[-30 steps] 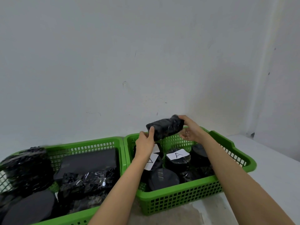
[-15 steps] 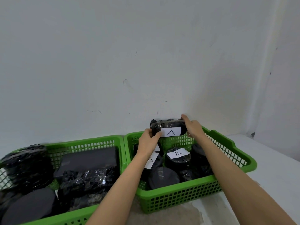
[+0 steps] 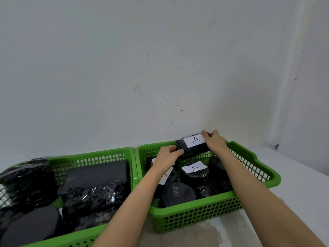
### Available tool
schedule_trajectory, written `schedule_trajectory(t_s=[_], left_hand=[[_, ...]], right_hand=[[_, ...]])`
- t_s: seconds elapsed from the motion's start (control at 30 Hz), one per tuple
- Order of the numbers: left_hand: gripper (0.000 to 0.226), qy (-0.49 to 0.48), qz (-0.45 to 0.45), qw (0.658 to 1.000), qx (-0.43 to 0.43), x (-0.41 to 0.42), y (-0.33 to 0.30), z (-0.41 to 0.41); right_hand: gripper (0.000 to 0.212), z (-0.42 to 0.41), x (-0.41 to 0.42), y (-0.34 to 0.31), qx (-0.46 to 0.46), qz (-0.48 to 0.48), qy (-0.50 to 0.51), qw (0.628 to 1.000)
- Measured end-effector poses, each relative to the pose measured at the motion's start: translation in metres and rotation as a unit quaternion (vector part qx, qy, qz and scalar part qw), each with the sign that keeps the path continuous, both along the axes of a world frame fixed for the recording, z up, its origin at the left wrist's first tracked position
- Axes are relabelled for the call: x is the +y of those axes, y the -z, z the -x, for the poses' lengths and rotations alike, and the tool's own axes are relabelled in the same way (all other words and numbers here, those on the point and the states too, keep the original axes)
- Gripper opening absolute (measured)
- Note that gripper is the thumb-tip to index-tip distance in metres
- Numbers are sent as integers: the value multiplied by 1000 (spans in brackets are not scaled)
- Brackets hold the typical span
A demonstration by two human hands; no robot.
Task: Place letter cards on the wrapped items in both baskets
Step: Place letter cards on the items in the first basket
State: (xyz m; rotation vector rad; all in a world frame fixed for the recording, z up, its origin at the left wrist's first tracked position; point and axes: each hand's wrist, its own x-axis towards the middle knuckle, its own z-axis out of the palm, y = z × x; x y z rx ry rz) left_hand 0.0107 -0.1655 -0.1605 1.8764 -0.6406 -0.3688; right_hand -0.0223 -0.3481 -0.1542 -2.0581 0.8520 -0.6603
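1. Your left hand [image 3: 168, 155] is closed on the left end of a black wrapped bundle [image 3: 193, 148]; the fingers curl over that end and hide it.
2. Your right hand [image 3: 214, 141] pinches the bundle's right end, fingertips at the edge of a white card marked "A" [image 3: 195, 140]. The hand covers the bundle's far end.
3. The bundle sits between your two hands, above the back rim of the right basket [image 3: 258, 161]. Whether it rests on the rim or is held just clear, you cannot tell.
4. Its long axis runs left to right, from one hand to the other, with the right end tilted slightly higher. The card lies along the top and faces you.
5. Below your right hand, a second card [image 3: 195, 167] marked "A" lies on a round wrapped item [image 3: 195, 175].
6. Under your left wrist, a third card [image 3: 164, 178] is mostly hidden; its letter is hard to read.
7. Left of your left forearm, the left basket [image 3: 99, 155] holds dark wrapped items [image 3: 96, 195], cut off by the frame edge.
8. Both baskets stand on a pale tabletop [image 3: 293, 191].
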Motion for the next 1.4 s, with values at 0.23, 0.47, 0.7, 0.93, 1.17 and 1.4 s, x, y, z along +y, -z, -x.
schedule_trajectory(t_s=[0.23, 0.47, 0.7, 0.93, 1.17, 1.4], left_hand=[[58, 69, -52, 994, 65, -1, 3, 2], [65, 109, -144, 984, -5, -7, 10, 0], [77, 111, -210, 970, -49, -6, 14, -4], [58, 134, -299, 939, -103, -6, 13, 3], [54, 89, -251, 952, -148, -5, 11, 0], [54, 72, -247, 953, -159, -10, 14, -5]], right_hand=[[69, -4, -6, 12, 188, 98, -10, 977], [54, -8, -12, 21, 184, 102, -47, 976], [46, -6, -11, 17, 147, 115, -54, 981], [53, -4, -15, 20, 262, 136, -76, 953], [54, 1, -18, 0, 276, 165, -71, 944], [94, 13, -11, -17, 512, 105, -136, 842]])
